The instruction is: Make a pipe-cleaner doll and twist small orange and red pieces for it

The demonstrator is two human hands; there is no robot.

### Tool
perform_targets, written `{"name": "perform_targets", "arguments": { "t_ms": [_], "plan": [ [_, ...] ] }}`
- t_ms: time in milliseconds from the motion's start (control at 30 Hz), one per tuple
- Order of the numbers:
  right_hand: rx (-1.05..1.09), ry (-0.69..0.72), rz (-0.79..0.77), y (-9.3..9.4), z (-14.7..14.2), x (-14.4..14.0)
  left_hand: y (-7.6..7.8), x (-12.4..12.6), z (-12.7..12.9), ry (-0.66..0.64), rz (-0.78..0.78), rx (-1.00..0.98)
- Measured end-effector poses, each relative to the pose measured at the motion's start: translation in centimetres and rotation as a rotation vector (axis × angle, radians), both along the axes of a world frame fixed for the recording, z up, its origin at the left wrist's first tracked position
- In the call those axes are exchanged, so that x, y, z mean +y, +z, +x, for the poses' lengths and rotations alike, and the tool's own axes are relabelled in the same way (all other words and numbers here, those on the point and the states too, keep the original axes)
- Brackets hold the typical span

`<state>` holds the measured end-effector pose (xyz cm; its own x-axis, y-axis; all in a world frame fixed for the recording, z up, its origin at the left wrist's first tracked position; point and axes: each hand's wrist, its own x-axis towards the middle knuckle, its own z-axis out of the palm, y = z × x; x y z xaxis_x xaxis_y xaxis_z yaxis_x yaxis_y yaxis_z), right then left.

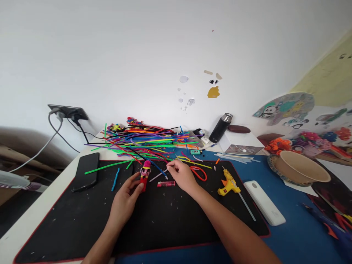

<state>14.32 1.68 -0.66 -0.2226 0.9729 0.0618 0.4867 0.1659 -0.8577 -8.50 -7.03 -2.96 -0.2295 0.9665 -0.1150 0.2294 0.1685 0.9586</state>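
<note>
My left hand (pixel 127 194) grips a small figure (pixel 145 172) with a red body, a painted-looking face, a yellow band and a fuzzy pink top, upright over the black mat. The fingers of my right hand (pixel 182 176) are pinched together above the mat. A thin pale stick (pixel 158 176) reaches close to these fingertips; whether they hold it is unclear. Just below lies a pink lighter (pixel 166 183). Scissors with orange-red handles (pixel 202 179) lie beside my right hand, which partly covers them. A blue stem (pixel 158 167) lies between my hands.
Many coloured pipe cleaners (pixel 154 139) are heaped at the back. At left are a phone (pixel 86 170) and a twisted blue piece (pixel 115 179). At right stand a yellow glue gun (pixel 229 183), white power bank (pixel 264 202), black flask (pixel 220 128) and beige bowl (pixel 305 167).
</note>
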Motion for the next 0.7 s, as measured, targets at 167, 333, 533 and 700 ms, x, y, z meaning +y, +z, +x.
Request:
{"name": "perform_targets", "arguments": {
  "t_ms": [167,333,533,700],
  "plan": [
    [0.161,0.051,-0.143,-0.3,0.4,-4.4,-0.3,0.0,-0.1,-0.005,-0.003,-0.011],
    [0.07,0.19,-0.177,-0.6,0.5,-7.8,-0.6,0.0,-0.2,-0.003,0.013,-0.033],
    [-0.147,0.232,-0.081,-0.3,0.5,-8.2,-0.5,-0.1,-0.2,-0.013,0.03,-0.011],
    [-0.391,0.254,0.026,0.7,-0.3,-7.9,-0.2,-0.1,-0.1,-0.006,0.042,0.014]
  ]
}}
